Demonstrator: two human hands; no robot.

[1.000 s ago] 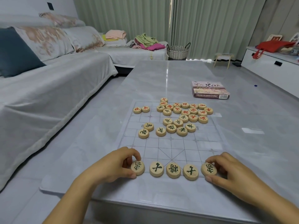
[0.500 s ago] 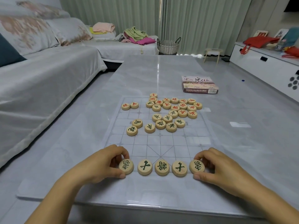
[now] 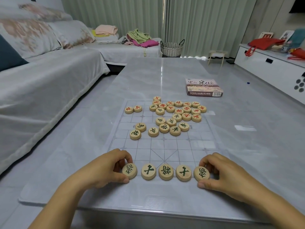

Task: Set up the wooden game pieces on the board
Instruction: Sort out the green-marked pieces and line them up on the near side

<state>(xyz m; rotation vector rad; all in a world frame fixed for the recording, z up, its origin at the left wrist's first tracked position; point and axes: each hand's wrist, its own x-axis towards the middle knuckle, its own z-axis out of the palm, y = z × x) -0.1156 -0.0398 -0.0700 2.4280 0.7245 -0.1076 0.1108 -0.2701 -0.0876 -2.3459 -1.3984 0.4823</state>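
A clear board (image 3: pixel 165 146) with a printed grid lies on the grey table. Several round wooden pieces with green characters stand in a row along its near edge. My left hand (image 3: pixel 102 171) pinches the leftmost piece (image 3: pixel 129 170) of that row between thumb and fingers. My right hand (image 3: pixel 226 174) pinches the rightmost piece (image 3: pixel 201 173) the same way. Between them sit three pieces, the middle one (image 3: pixel 166 172) at the base of the diagonal cross. Loose green-marked pieces (image 3: pixel 165 127) lie mid-board and red-marked ones (image 3: pixel 181 109) crowd the far end.
The game's box (image 3: pixel 203 87) lies on the table beyond the board to the right. A covered sofa (image 3: pixel 41 90) runs along the left. A white cabinet (image 3: pixel 272 68) stands at the right, a woven basket (image 3: pixel 172 47) at the back.
Both hands stay on the end pieces of the near row. The camera has shifted a little, so the whole scene sits slightly differently in the frame.
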